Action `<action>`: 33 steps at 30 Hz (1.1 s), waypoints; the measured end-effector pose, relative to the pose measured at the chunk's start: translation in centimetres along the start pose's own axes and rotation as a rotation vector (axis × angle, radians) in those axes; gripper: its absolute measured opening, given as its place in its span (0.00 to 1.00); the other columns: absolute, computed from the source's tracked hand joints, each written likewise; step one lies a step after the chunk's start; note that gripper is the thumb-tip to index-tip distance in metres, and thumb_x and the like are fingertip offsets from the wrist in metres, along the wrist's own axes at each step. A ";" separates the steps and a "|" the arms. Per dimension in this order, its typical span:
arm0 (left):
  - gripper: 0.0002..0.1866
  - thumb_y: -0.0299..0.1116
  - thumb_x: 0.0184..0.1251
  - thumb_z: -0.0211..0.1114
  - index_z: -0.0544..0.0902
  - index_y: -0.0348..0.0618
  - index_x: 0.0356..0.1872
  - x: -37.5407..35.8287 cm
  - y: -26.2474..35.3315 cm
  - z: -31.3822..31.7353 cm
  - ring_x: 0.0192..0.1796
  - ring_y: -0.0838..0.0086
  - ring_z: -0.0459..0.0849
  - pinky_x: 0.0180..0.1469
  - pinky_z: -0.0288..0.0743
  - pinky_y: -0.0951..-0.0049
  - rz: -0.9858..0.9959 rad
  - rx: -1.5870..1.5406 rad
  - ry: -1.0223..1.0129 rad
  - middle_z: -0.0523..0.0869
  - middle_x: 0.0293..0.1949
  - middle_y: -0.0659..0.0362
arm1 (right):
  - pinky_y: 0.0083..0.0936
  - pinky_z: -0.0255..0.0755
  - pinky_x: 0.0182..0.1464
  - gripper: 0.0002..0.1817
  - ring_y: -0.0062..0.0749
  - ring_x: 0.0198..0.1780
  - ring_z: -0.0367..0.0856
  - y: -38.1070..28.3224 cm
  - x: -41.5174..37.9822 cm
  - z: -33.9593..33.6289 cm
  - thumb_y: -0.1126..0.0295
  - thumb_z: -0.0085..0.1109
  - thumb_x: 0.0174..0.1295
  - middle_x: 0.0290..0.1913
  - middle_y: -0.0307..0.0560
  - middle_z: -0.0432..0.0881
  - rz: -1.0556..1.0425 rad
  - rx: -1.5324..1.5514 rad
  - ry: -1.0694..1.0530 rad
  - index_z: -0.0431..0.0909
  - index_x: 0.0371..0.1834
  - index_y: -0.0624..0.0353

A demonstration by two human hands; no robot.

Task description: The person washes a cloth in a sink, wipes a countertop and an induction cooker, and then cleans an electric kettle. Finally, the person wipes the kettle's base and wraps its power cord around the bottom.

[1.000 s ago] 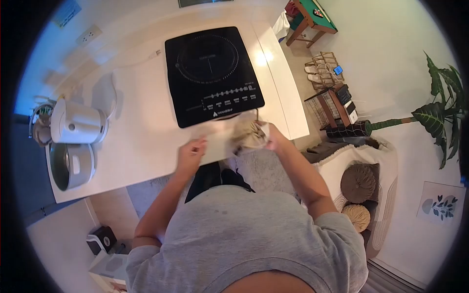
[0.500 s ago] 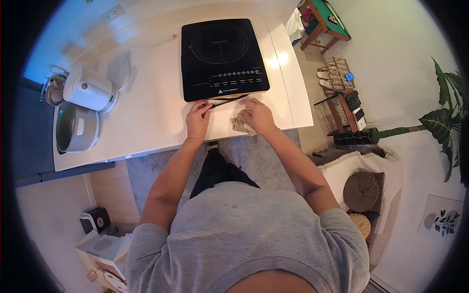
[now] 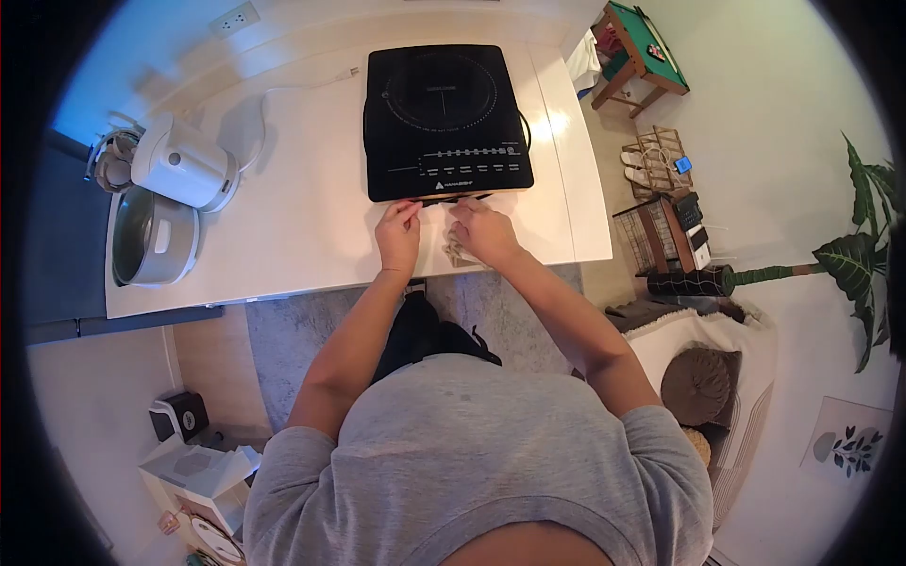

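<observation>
Black cord [image 3: 436,201] at flat black hob's [image 3: 442,118] front edge; 1 loop [image 3: 528,132] newly visible, right side. Left hand [image 3: 398,236] pinches cord; right hand [image 3: 488,233] curled beside crumpled beige cloth [image 3: 455,251], grip unclear.

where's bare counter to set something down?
Widest: counter between kettle and cooktop, forward of the white cord, to the front edge between pot and left hand. Narrower: right of the cooktop, beyond the black cord. Crowded: left end, with kettle and pot; cooktop's front, with left hand, right hand and cloth.
</observation>
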State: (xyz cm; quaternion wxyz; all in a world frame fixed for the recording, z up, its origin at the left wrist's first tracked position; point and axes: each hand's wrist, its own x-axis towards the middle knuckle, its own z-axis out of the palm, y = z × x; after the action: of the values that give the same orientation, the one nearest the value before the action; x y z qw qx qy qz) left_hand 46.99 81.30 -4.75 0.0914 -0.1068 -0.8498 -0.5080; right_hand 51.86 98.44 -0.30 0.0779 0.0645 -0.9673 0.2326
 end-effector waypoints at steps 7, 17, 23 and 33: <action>0.10 0.23 0.59 0.63 0.86 0.41 0.41 -0.6 1.2 -0.9 0.37 0.71 0.84 0.39 0.78 0.78 0.012 -0.037 -0.011 0.83 0.38 0.55 | 0.28 0.76 0.38 0.10 0.39 0.34 0.84 4.0 -1.4 -2.9 0.67 0.57 0.56 0.33 0.51 0.84 0.383 0.478 0.170 0.83 0.35 0.62; 0.24 0.40 0.70 0.54 0.67 0.45 0.65 8.9 -5.1 -1.8 0.54 0.64 0.78 0.55 0.71 0.70 -0.182 -0.137 0.136 0.79 0.53 0.46 | 0.25 0.74 0.44 0.26 0.31 0.40 0.81 12.2 3.1 -4.9 0.55 0.50 0.68 0.41 0.51 0.82 0.727 0.913 0.042 0.76 0.50 0.72; 0.27 0.47 0.74 0.45 0.63 0.43 0.67 10.9 -3.4 -0.6 0.64 0.53 0.70 0.64 0.64 0.65 -0.265 -0.061 -0.024 0.73 0.60 0.44 | 0.25 0.75 0.41 0.24 0.27 0.36 0.80 12.1 2.5 -3.3 0.56 0.49 0.69 0.39 0.47 0.83 0.744 1.005 0.021 0.76 0.51 0.70; 0.27 0.45 0.72 0.49 0.66 0.35 0.63 12.7 -1.2 2.9 0.54 0.48 0.77 0.55 0.71 0.59 -0.131 -0.075 0.044 0.78 0.51 0.40 | 0.29 0.78 0.41 0.21 0.32 0.37 0.82 15.6 2.4 -4.3 0.58 0.47 0.70 0.40 0.48 0.83 0.744 1.195 0.064 0.74 0.50 0.68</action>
State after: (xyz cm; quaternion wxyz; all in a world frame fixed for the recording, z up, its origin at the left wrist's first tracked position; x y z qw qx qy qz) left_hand 34.31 84.45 -3.77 0.0723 -0.0430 -0.8330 -0.5468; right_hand 47.53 114.00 -2.98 -0.0270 -0.2459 -0.6290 0.7370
